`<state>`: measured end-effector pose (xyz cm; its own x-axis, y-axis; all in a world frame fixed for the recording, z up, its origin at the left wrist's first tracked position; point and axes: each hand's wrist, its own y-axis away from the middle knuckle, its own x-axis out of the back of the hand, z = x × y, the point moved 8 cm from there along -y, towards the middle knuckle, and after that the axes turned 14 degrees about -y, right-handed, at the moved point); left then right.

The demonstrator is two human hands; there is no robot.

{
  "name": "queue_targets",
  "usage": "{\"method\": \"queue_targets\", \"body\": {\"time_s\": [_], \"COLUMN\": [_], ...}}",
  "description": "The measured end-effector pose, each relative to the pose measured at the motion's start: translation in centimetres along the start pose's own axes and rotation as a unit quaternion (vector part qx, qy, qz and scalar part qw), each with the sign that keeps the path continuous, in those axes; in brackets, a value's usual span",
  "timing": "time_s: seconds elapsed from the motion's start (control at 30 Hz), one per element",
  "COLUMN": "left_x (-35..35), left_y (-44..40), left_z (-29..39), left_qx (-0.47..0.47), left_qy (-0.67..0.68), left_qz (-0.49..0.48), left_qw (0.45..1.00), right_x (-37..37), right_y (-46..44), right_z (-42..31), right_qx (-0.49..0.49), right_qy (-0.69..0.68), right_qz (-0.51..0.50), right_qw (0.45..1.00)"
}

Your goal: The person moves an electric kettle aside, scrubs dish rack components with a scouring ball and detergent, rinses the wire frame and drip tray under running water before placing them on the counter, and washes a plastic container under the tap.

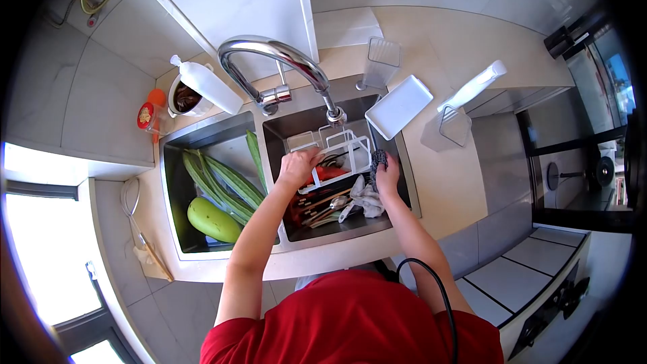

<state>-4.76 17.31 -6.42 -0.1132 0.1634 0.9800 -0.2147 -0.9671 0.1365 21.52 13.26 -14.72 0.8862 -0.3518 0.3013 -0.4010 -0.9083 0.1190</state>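
Observation:
Over the right sink basin, my left hand has its fingers closed on the left side of a white plastic rack frame. A dark, mesh-like scouring pad is in my right hand, beside the frame's right edge. Beneath the frame, the basin holds red items, chopsticks and a crumpled whitish cloth or bag. Part of this pile is hidden by the frame and my hands.
A chrome faucet arches over the basins. Long ridged gourds and a green melon lie in the left basin. On the right counter are a white tray and clear containers. A white bottle stands back left.

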Motion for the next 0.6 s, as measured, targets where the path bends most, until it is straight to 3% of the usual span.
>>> {"method": "queue_targets", "body": {"time_s": [0.03, 0.1, 0.2, 0.23, 0.3, 0.37, 0.43, 0.5, 0.57, 0.6], "left_x": [0.9, 2.4, 3.5, 3.4, 3.3, 3.2, 2.7, 2.4, 3.0, 3.9], "left_y": [0.0, 0.6, 1.4, 1.7, 2.2, 2.3, 2.9, 2.9, 3.3, 3.7], "left_z": [0.3, 0.8, 1.9, 2.2, 2.1, 1.4, 0.9, 0.3, 1.1, 1.2], "left_qx": [0.000, 0.015, 0.021, 0.027, 0.030, 0.035, 0.034, 0.047, 0.000, 0.034], "left_qy": [0.000, 0.047, 0.092, 0.110, 0.117, 0.125, 0.162, 0.185, 0.153, 0.206], "left_qz": [0.001, -0.021, -0.062, -0.104, -0.096, -0.084, -0.082, -0.115, -0.091, -0.115], "left_qw": [1.000, 0.999, 0.994, 0.988, 0.988, 0.988, 0.983, 0.975, 0.984, 0.971], "right_x": [0.8, 2.0, -0.8, -1.6, -4.5, -3.2, -3.1, -2.9, -2.4, -2.8], "right_y": [0.9, 3.3, 4.8, 4.6, 5.8, 8.1, 10.0, 9.7, 7.5, 6.6], "right_z": [-2.2, -9.7, -16.2, -16.6, -17.0, -15.8, -12.8, -14.2, -18.9, -19.2], "right_qx": [0.001, 0.233, 0.334, 0.335, 0.401, 0.407, 0.373, 0.381, 0.429, 0.427], "right_qy": [0.000, 0.018, 0.133, 0.132, 0.243, 0.253, 0.277, 0.264, 0.160, 0.171], "right_qz": [0.000, -0.012, -0.099, -0.098, -0.182, -0.185, -0.278, -0.284, -0.182, -0.178], "right_qw": [1.000, 0.972, 0.928, 0.928, 0.864, 0.858, 0.840, 0.839, 0.870, 0.870]}}
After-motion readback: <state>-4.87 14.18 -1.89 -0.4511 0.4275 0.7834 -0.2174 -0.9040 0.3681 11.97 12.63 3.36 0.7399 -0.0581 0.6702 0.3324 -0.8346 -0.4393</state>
